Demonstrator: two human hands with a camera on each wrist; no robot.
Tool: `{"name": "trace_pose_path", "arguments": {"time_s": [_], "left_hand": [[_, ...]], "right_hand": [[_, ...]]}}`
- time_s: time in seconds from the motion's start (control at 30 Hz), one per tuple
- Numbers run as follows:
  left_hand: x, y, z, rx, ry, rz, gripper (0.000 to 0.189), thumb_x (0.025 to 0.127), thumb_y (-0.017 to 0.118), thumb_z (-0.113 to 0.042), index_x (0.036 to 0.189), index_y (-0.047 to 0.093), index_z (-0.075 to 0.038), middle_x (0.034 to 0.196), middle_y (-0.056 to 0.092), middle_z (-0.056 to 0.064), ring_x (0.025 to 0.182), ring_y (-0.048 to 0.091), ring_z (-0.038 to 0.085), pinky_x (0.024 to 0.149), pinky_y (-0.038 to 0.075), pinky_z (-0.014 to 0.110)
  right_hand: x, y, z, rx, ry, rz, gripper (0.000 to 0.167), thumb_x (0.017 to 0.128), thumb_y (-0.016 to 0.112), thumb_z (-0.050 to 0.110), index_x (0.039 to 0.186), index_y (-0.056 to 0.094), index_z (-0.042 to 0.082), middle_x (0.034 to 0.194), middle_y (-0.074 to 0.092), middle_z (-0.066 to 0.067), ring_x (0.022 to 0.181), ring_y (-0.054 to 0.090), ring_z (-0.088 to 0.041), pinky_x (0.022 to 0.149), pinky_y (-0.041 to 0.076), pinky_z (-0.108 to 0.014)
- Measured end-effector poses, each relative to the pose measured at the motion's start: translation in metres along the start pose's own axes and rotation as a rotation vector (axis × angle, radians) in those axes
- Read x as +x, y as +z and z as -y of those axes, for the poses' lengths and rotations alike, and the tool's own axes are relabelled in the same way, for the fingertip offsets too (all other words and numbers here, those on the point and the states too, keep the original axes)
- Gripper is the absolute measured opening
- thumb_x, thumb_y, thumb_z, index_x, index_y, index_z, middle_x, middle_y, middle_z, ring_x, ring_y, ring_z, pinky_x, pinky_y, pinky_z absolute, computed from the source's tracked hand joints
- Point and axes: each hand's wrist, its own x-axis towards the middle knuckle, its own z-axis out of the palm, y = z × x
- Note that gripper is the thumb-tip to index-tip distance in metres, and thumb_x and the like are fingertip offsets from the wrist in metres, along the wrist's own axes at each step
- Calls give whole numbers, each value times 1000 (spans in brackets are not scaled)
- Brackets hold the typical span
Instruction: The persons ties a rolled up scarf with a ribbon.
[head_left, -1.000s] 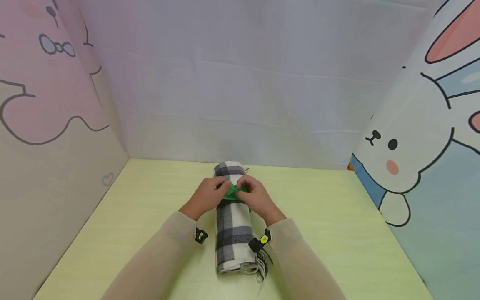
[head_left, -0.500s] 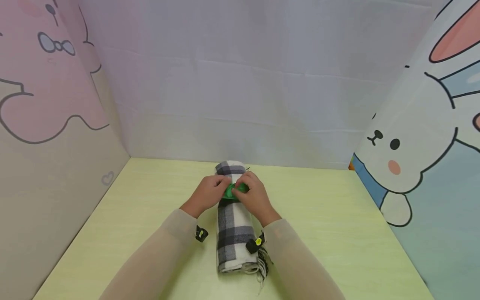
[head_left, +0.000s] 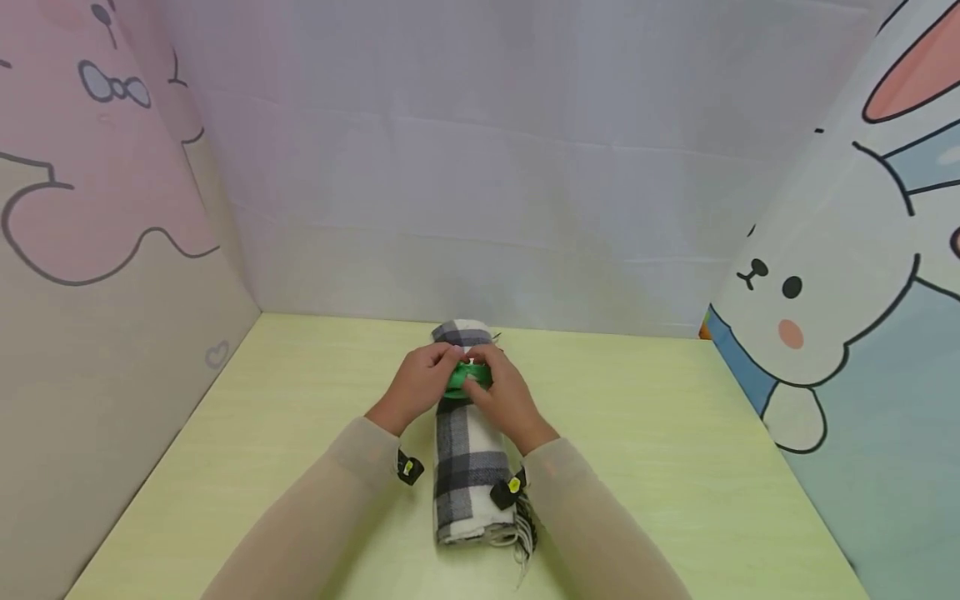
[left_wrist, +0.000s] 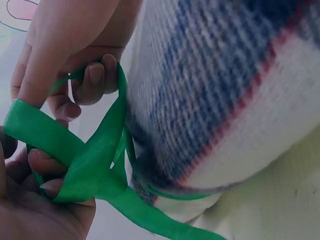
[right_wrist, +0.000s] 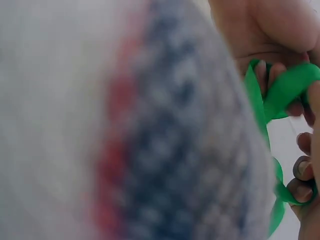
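Note:
A rolled black, grey and white checked scarf (head_left: 471, 467) with a fringe lies lengthwise on the table, a green ribbon (head_left: 467, 379) around its far half. Over the ribbon both hands meet. My left hand (head_left: 420, 379) pinches the ribbon from the left, and my right hand (head_left: 510, 396) holds it from the right with curled thumb and fingers. In the left wrist view, the green ribbon (left_wrist: 92, 170) crosses over itself in loops between the fingers, and one tail runs down to the lower right. The right wrist view shows green ribbon (right_wrist: 290, 90) wound among the fingertips beside the blurred scarf.
The pale yellow-green table (head_left: 637, 467) extends on both sides of the scarf. A plain white backdrop (head_left: 480, 183) stands behind it. Cartoon-printed side walls close in the left and right; a rabbit (head_left: 810, 275) is on the right one.
My right hand has shifted slightly left, and the fingertips of both hands have come closer together over the ribbon. The scarf stays in nearly the same place.

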Motion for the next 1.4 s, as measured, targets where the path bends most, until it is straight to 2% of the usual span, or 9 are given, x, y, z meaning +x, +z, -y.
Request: {"name": "trace_pose_path", "arguments": {"time_s": [0.2,0.33,0.47,0.53,0.7,0.9,1.1,1.23,1.4], "left_hand": [[-5,7,-1,-112,-47,-83,39,112,46,-37,126,72,-12,97,67,8,87,59,23,74,49,38],[-9,12,-5,-230,-45,-141,37,112,46,-29,134,69,-8,109,72,12,105,64,25,86,53,42],[-11,17,-8,-309,-37,-193,35,112,48,-23,138,66,-8,123,72,8,127,59,21,98,50,44],[-10,18,-8,-332,-35,-217,34,111,50,-22,138,66,-9,123,72,7,128,58,20,99,50,43],[-6,22,-5,-360,-43,-281,26,108,57,-20,126,73,-10,116,75,5,115,64,18,91,52,31],[-6,24,-1,-457,-62,-313,21,103,65,-13,120,75,-5,112,76,10,109,68,18,84,54,22],[-9,25,3,-459,-94,-319,22,100,69,-12,119,76,-5,112,77,6,105,69,18,79,56,22],[-9,23,8,-502,-97,-336,21,99,70,-9,117,75,-2,110,76,9,99,69,20,80,58,28],[-9,19,13,-558,-93,-358,22,99,71,-11,116,74,2,110,74,16,90,72,23,84,61,39]], "right_hand": [[-2,7,0,242,88,-63,24,107,53,12,129,64,16,115,64,-5,100,59,-20,86,50,-40],[-4,9,2,456,170,-110,19,110,53,17,117,67,8,89,59,-7,77,53,-17,70,46,-31],[-3,9,6,714,285,-139,23,110,52,25,104,66,7,73,45,-4,63,40,-16,59,39,-26],[-2,9,8,824,339,-167,23,111,51,25,100,65,9,71,42,-2,61,39,-14,58,37,-25],[3,8,13,1034,416,-270,21,111,48,17,95,61,10,72,45,-1,59,40,-12,55,36,-23],[1,8,11,1064,472,-385,22,111,44,20,96,55,8,77,54,-4,61,47,-15,56,42,-25],[-4,8,3,1078,489,-476,27,113,41,27,103,54,6,86,63,-10,67,57,-21,61,53,-32],[-8,7,-1,1013,475,-532,31,113,44,29,105,59,3,94,68,-12,84,69,-24,79,61,-38],[-12,1,-5,1027,441,-598,25,111,51,20,114,60,-3,104,69,-15,98,72,-26,97,57,-43]]}}
